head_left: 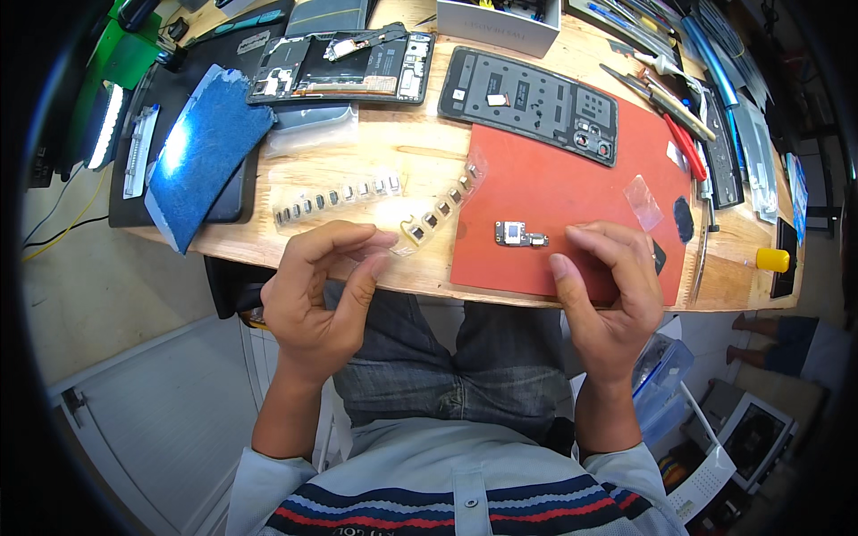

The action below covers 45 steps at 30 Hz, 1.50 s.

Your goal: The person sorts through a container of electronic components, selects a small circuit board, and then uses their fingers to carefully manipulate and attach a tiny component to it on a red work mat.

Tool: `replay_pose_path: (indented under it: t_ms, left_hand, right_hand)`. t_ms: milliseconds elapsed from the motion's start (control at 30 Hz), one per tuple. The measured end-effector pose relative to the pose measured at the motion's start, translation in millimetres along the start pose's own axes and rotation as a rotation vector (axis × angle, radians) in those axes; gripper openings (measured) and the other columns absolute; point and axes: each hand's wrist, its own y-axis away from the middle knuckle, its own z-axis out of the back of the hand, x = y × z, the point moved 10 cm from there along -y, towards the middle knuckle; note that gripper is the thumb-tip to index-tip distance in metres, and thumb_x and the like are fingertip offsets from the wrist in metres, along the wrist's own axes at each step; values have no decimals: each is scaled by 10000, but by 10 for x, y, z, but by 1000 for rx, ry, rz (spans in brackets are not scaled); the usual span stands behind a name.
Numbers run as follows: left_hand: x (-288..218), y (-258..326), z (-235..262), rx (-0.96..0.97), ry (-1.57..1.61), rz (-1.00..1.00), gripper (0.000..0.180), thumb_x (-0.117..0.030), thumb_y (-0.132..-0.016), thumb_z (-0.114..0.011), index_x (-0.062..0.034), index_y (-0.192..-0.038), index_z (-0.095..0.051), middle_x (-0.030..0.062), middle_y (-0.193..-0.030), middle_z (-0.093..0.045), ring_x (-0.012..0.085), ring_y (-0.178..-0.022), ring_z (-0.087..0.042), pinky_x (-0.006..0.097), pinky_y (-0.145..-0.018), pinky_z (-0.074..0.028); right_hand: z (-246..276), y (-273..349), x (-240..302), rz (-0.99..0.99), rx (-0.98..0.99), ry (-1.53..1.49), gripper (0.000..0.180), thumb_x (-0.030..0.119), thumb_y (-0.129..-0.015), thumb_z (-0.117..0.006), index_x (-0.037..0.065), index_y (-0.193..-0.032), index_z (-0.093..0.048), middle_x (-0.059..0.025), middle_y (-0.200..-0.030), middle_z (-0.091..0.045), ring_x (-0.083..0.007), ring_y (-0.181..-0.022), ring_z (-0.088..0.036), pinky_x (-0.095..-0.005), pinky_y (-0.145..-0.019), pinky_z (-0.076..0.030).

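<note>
My left hand (323, 299) is over the table's front edge, its thumb and fingers curved and apart. Its fingertips are right at the clear end of a plastic strip of small metal connectors (443, 208), which slants up onto the red mat (500, 179); whether they touch is unclear. A second such strip (338, 196) lies just beyond this hand. My right hand (617, 290) is open over the mat's front right part, thumb and forefinger apart. Between my hands, nearest the right, a small circuit board (513, 234) with a silver connector lies flat on the mat.
An opened phone (340, 70) is at the back left, near a blue cloth (210, 147). A grey phone back panel (532, 103) overlaps the mat's far edge. Red-handled pliers (685, 147), other hand tools and a yellow-capped object (772, 260) are at the right. A white box (500, 27) stands behind.
</note>
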Motion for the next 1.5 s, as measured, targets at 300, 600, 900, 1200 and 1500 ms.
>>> replay_pose_path:
  t_ms: [300, 600, 900, 1200, 1500]
  left_hand:
    - [-247, 48, -145, 53, -195, 53, 362, 8, -920, -838, 62, -1266, -746, 142, -934, -824, 191, -860, -773, 287, -759, -593]
    - [-290, 343, -429, 72, 15, 239, 163, -9, -923, -838, 17, -1081, -806, 125, -955, -820, 181, -853, -790, 292, -764, -613]
    - [-57, 178, -421, -19, 455, 385, 150, -54, -1038, -749, 78, -1101, -720, 160, -1054, -812, 137, -924, -770, 268, -825, -611]
    - [158, -112, -533, 8, 737, 489, 176, -97, -1078, -675, 60, -1126, -614, 300, -1124, -763, 303, -909, -821, 404, -824, -707]
    - [140, -233, -501, -42, 793, 413, 164, -83, -1103, -643, 49, -1170, -572, 284, -1121, -774, 304, -1051, -799, 405, -929, -682]
  right_hand:
    - [-7, 169, 171, -94, 85, -129, 262, -16, -836, -873, -2, -1082, -784, -117, -966, -754, -167, -733, -659, -288, -661, -503]
    - [-588, 714, 144, -551, 257, -713, 267, 29, -1014, -759, -54, -1267, -732, -71, -921, -776, -42, -715, -671, -200, -606, -529]
    - [-499, 454, 118, -535, 334, -717, 201, 24, -1029, -722, -72, -1202, -758, -20, -843, -725, -16, -622, -585, -183, -521, -433]
    - [-519, 56, -10, -418, 402, -636, 196, 11, -987, -731, -26, -1167, -801, 8, -869, -735, 16, -651, -520, -186, -566, -404]
    - [-335, -311, 161, -145, 162, -256, 108, 37, -941, -788, 7, -1044, -774, -71, -957, -700, -55, -596, -549, -242, -529, -430]
